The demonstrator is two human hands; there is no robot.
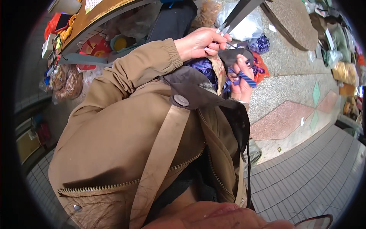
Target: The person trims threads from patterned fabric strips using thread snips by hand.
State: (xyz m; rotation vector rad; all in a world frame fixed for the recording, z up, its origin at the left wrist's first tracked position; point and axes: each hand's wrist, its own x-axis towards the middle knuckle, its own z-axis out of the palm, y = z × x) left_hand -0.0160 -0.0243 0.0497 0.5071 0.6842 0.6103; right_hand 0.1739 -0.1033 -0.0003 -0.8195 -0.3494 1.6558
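At two o'clock the striped strip (pixel 248 79) is showing smooth, faintly silky cloth. Beside it an orange-red bag (pixel 264 70) is looking like glossy plastic, while a whitish bag (pixel 242 26) at one is gleaming, crinkled. The brown jacket (pixel 99 133) is appearing matt, its zip (pixel 87 188) glinting metallic at eight. At eleven I'm seeing a wooden tabletop (pixel 100 14); at three, speckled, stone-like floor (pixel 267 106).
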